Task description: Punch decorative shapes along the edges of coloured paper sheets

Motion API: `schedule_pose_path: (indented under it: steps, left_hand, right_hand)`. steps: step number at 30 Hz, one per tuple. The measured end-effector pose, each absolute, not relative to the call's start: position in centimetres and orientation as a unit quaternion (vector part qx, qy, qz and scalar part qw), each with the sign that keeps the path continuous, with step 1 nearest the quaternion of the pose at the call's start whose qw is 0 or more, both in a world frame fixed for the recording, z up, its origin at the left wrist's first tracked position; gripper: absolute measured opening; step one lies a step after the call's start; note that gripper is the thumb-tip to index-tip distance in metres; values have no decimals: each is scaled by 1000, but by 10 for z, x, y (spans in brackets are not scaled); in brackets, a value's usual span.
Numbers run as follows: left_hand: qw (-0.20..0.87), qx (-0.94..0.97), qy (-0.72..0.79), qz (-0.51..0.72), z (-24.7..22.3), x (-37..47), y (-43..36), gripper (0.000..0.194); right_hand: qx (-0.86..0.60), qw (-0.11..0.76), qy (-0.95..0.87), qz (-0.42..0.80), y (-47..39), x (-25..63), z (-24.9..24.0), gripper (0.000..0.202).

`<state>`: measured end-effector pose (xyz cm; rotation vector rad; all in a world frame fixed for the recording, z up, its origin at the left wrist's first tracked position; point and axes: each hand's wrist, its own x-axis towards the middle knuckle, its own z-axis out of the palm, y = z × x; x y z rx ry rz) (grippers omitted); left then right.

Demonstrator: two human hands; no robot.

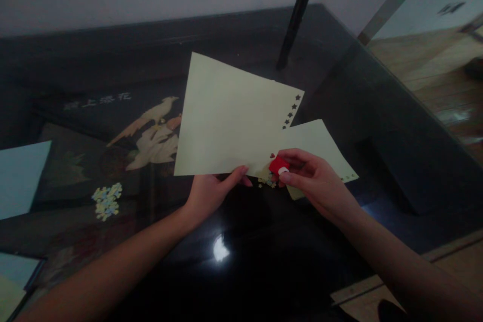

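Note:
My left hand [219, 188] pinches the lower edge of a pale yellow sheet of paper [230, 121], thumb on top and fingers beneath. Along the sheet's right edge runs a row of star-shaped holes [292, 110]. My right hand [313, 176] grips a small red and white craft punch [279, 165] at the sheet's lower right corner. Whether the paper sits inside the punch's slot I cannot tell. Below the punch lie several small cut-out paper stars [268, 181]. A second pale sheet [320, 141] lies partly behind my right hand, with small holes near its lower right edge.
A pile of paper cut-outs [107, 201] lies on the dark glossy table [241, 261] at the left. Pale blue paper [22, 178] and more sheets [15, 276] rest at the far left. A black pole [300, 15] rises at the back.

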<state>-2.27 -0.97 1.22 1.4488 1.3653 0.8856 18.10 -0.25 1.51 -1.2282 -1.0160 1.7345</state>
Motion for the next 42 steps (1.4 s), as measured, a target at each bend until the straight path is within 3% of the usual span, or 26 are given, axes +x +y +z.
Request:
schedule_pose_path:
  steps: [13,24,42]
  left_hand:
    - [462,599,550,353,11,-22,-9,29]
    - [424,639,542,343,5,-22,-9,28]
    - [404,654,548,329,1,-24,-10,29]
  right_hand:
    - [-500,362,-405,674,-3,180,15,37]
    - [-495,341,-436,669,-4,178,13,24]
    - [-497,353,-417,675,-5,177,11,29]
